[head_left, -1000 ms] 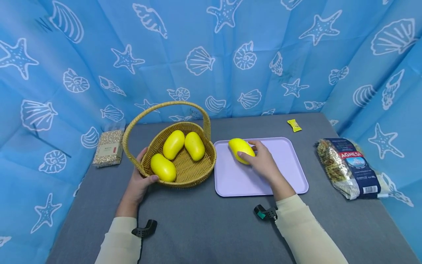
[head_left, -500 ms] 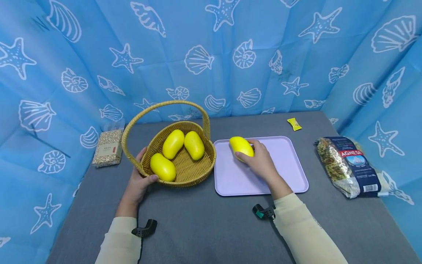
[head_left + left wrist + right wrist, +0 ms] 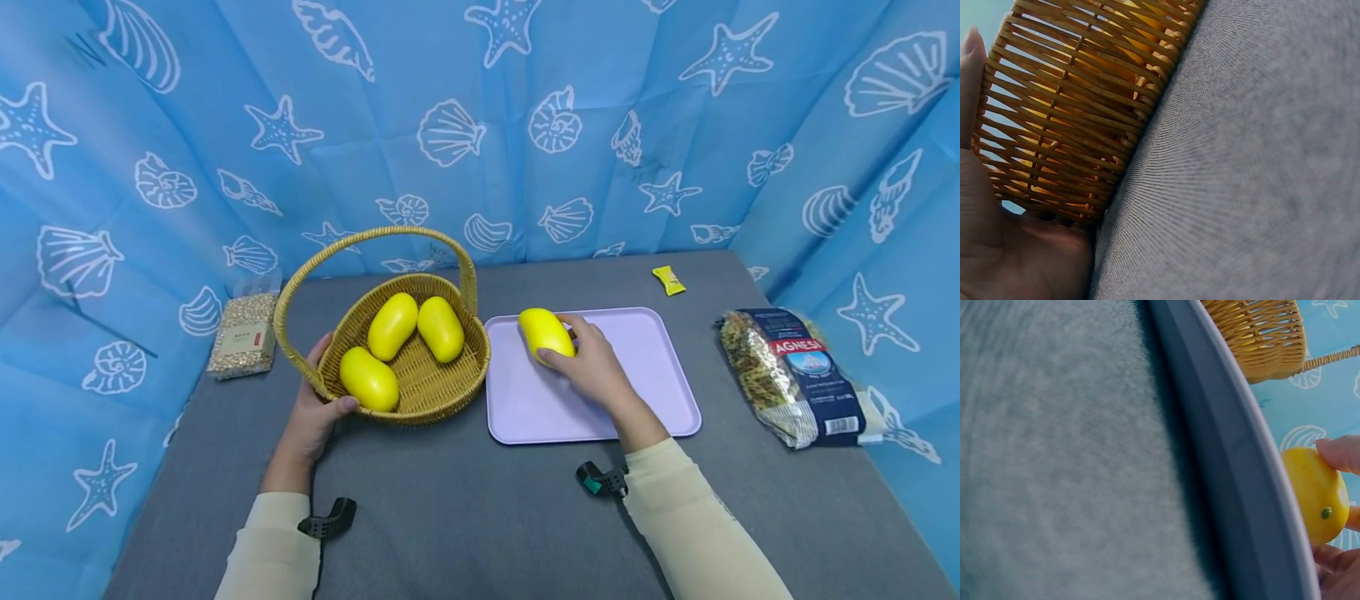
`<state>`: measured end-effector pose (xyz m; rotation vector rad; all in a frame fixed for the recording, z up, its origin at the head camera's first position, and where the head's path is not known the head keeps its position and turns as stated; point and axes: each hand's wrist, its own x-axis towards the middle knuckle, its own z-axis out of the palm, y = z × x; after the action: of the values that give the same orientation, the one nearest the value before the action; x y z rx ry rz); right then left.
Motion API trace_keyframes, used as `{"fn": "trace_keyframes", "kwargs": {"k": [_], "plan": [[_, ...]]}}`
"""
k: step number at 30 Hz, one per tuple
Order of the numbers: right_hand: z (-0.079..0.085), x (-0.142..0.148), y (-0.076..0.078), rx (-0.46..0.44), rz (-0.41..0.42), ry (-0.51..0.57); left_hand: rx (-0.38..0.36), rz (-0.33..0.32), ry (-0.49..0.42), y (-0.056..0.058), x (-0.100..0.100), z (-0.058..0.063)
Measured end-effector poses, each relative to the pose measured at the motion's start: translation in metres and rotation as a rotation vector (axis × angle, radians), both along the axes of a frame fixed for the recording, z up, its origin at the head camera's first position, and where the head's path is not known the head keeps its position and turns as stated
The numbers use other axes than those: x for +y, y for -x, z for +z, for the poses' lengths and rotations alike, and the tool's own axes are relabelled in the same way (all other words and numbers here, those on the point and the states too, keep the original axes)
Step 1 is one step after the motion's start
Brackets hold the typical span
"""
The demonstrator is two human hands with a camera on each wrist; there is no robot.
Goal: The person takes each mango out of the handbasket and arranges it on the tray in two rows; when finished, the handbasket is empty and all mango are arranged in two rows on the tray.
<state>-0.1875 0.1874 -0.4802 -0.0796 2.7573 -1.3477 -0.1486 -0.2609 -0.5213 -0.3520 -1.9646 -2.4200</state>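
My left hand (image 3: 310,425) grips the near left side of a wicker basket (image 3: 442,400), its thumb on the rim and its fingers behind. In the left wrist view the woven wall (image 3: 1079,106) stands on the cloth beside the palm. Three yellow mangoes lie inside: a front one (image 3: 370,380), a middle one (image 3: 393,326) and a right one (image 3: 441,329). Over the lilac tray (image 3: 525,417), my right hand (image 3: 595,363) holds another mango (image 3: 545,332) between thumb and fingers. The tray's rim hides its underside in the right wrist view, so contact cannot be told.
A bag of grains (image 3: 243,337) lies left of the basket. On the right is a pasta bag (image 3: 798,375), and behind the tray a small yellow packet (image 3: 668,280). A blue shell-print curtain (image 3: 450,192) borders the grey table (image 3: 465,517).
The mango in my right hand has shifted slightly up in the head view and turned a little. My left hand and the basket stay in place, while the head view has drifted slightly.
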Motion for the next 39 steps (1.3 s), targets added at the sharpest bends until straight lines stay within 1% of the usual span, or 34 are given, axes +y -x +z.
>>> {"fn": "trace_keyframes", "kwargs": {"k": [13,39], "plan": [[0.0009,-0.0008,0.0004,-0.007,-0.013,-0.001,0.007,-0.008,-0.012,0.0003,-0.0020,-0.0014],[-0.0002,-0.0002,0.0005,-0.021,0.004,0.014,-0.015,0.003,-0.006,0.0017,-0.0011,-0.0019]]}}
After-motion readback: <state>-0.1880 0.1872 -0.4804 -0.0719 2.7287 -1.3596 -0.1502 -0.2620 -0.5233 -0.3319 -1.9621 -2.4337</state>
